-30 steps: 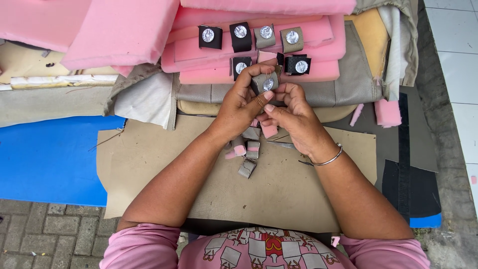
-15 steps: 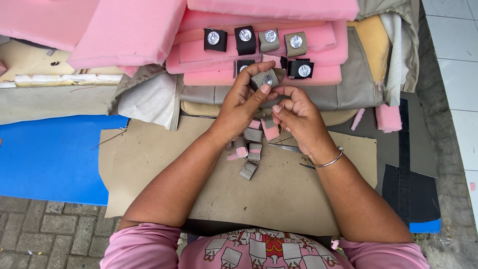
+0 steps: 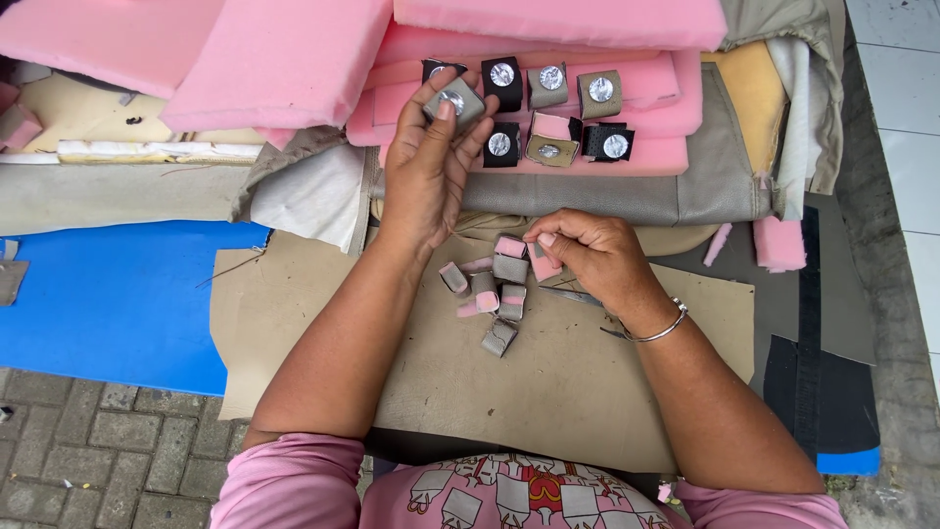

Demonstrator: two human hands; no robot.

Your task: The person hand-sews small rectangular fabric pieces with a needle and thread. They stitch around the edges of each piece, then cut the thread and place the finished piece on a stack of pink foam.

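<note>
Found pink foam slabs (image 3: 284,59) heaped along the far edge of the work area, largest of all, with a blue sheet (image 3: 108,294) spread at the left edge and a grey cover (image 3: 607,196) folded under the foam's near edge. Saw a tan board (image 3: 587,382) laid across the middle, carrying the loose work. Found the left hand (image 3: 426,176) raised above the board's far edge, fingers closed narrow around a small grey block (image 3: 452,100) with a silver stud on its face, held by thumb and fingertips just in front of the foam. Found the right hand (image 3: 587,255) low at the board's far edge, fingertips pinched tight on a pink scrap (image 3: 541,263), touching the heap of small pieces (image 3: 494,294) scattered toward the board's centre. Counted a double row of finished studded blocks (image 3: 553,108), black and grey, resting on the top of a foam slab near its front edge. Noted a thin silver bangle (image 3: 661,328) on the right wrist. Judged the grip on the grey block light, so could slip and drop among the loose pieces on the board. Judged the foam soft and springy, so a knock from the raised hand could tip the finished blocks off its front edge. Judged the pinched scrap small enough to drag neighbouring pieces out of place.
</note>
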